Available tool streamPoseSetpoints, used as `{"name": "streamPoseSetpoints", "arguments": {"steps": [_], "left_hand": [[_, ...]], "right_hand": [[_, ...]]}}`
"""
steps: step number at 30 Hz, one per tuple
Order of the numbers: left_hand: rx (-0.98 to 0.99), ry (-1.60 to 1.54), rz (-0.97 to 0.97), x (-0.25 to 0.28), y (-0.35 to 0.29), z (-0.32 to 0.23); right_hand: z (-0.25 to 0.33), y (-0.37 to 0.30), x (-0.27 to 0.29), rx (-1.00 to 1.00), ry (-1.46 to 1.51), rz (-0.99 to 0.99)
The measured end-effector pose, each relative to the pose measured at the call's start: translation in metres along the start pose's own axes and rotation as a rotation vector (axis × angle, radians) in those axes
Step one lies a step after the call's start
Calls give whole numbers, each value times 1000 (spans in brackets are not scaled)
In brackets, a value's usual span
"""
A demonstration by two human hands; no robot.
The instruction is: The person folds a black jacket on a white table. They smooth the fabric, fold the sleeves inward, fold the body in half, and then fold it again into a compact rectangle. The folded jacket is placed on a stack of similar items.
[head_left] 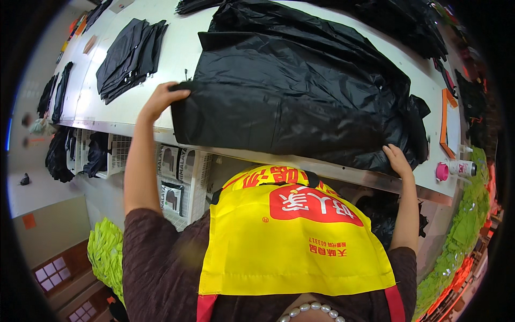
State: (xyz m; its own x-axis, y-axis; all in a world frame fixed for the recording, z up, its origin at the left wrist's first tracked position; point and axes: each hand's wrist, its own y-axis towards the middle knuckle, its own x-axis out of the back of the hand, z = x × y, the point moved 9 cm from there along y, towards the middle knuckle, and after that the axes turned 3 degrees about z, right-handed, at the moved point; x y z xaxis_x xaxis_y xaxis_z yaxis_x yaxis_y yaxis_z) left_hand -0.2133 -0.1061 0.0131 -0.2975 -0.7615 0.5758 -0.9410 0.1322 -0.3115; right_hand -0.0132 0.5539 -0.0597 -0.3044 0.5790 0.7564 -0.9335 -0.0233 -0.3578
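A large piece of shiny black fabric, wrinkled and partly folded, lies across the white table, its near edge hanging over the front. It looks like a garment, but I cannot tell which kind. My left hand is closed on its left corner, the thumb laid over the cloth. At the right end, my right hand grips the near edge, with some fingers hidden by the fabric. Both arms reach forward, spread wide apart.
Left of the fabric lies a stack of folded black pieces. Orange frame, pink tape roll and a bottle are at the right end. White crates stand below the table. Yellow-green cloth heaps flank me.
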Motion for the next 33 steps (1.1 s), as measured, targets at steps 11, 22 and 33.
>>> {"name": "streamPoseSetpoints", "arguments": {"steps": [11,22,33], "left_hand": [[155,-127,-261,-34,-12,70],[-122,454,-481,-52,0,56],[41,628,-477,-67,-52,71]], "right_hand": [[-10,-4,-9,-76,-61,-167],[-27,20,-7,-113,85,-14],[35,-34,-14,-98,-455,-576]]}}
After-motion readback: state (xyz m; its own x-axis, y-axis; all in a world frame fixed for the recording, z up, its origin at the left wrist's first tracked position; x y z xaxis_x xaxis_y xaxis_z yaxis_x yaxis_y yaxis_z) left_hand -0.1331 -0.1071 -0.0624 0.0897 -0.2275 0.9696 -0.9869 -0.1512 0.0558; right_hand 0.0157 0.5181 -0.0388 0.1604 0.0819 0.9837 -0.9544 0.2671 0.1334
